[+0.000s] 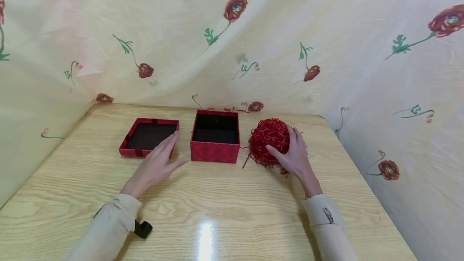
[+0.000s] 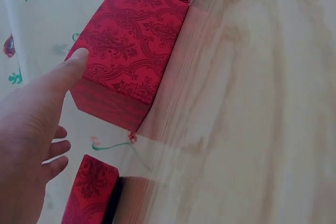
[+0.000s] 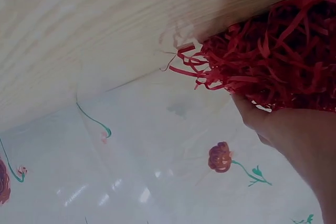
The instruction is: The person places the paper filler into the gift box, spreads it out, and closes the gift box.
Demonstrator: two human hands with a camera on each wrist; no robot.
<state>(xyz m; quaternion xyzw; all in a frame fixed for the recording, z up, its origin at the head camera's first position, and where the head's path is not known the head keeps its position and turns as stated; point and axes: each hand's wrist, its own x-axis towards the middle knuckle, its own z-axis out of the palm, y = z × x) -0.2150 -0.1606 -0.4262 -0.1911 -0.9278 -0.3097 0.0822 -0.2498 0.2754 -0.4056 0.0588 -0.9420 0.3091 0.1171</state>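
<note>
A mound of red shredded paper (image 1: 269,142) lies on the table at the right. My right hand (image 1: 293,152) rests on its right side, thumb and fingers spread wide over the strands. In the right wrist view the fingertips of that hand (image 3: 283,129) are partly hidden by the paper. My left hand (image 1: 156,168) reaches forward over the near right corner of a shallow red box lid (image 1: 139,153), its fingers extended and thumb out to the side. Left of the paper stands a red patterned box (image 1: 214,151), its top uncovered and its inside black. The left thumb overlaps the box (image 2: 126,45) in the left wrist view.
A pale wood-grain table (image 1: 217,208) carries everything. Behind it and at both sides hangs a cream floral cloth (image 1: 181,43). Loose red strands (image 1: 232,110) lie behind the box. Beside the left sleeve shows a small black object (image 1: 143,229).
</note>
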